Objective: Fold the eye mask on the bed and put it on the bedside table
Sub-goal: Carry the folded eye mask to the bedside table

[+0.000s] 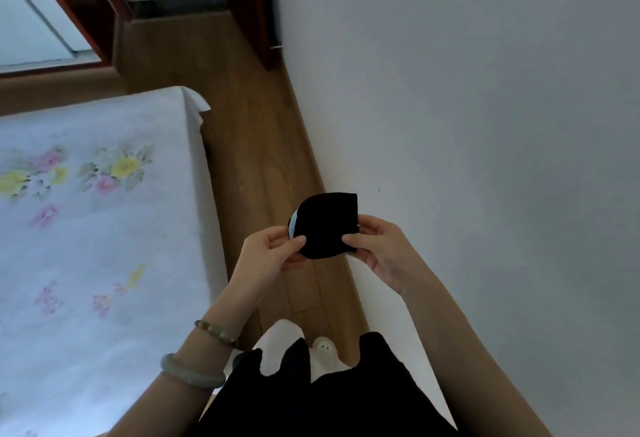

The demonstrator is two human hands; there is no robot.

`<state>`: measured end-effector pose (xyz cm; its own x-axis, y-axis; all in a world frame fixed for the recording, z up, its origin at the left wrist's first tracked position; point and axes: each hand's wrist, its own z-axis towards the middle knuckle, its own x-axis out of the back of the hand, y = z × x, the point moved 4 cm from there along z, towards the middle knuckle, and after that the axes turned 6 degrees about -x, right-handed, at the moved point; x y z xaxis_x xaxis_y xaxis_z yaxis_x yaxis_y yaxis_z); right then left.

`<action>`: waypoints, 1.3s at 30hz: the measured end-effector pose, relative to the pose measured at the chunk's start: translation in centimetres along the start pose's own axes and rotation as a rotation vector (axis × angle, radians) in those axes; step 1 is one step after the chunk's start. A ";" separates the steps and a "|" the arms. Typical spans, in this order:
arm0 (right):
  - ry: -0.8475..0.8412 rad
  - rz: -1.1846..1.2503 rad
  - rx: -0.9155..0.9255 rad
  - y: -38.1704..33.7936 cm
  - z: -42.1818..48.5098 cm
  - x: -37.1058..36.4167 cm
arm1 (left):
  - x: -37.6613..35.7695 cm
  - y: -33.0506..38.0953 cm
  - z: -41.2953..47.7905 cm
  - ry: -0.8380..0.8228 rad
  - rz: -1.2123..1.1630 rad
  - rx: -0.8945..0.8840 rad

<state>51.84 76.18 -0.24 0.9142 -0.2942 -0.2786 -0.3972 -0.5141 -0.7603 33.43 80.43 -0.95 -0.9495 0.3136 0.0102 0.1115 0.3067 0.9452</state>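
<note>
Bangle [192, 371] and bead bracelet [215, 332] on left wrist. Left hand [266, 256] and right hand [377, 249] each pinch the folded black mask [329, 225], held in air over floor [256, 145], between bed [97, 228] and wall [485, 124].

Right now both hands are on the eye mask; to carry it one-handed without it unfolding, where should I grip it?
Pinch the eye mask at its lower right corner, where the right hand already holds it, coming from the wall side. The layers' straight edges appear to meet there, so one pinch should keep them together. The left hand holds the rounded edge, where a pale lining peeks out.
</note>
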 end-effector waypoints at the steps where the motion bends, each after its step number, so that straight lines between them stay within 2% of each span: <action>1: -0.019 -0.012 -0.015 -0.6 1.3 -0.2 | 0.3 0.2 0.9 0.025 0.000 0.001; 11: -0.150 -0.124 -0.080 -7.2 16.6 -5.8 | 6.6 2.4 13.9 0.154 -0.030 -0.005; 22: -0.191 -0.140 -0.050 -19.7 34.2 -15.6 | 16.4 10.9 33.2 0.180 -0.013 -0.046; 30: -0.222 -0.149 -0.073 -25.8 44.8 -19.2 | 20.1 14.2 44.3 0.213 -0.071 -0.022; 39: -0.295 -0.190 -0.096 -35.6 61.5 -22.9 | 23.7 18.7 60.9 0.322 -0.159 0.031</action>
<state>49.98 150.75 -2.85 0.9509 0.0516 -0.3051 -0.2106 -0.6145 -0.7603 30.92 148.32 -2.94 -0.9988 -0.0382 -0.0292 -0.0410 0.3578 0.9329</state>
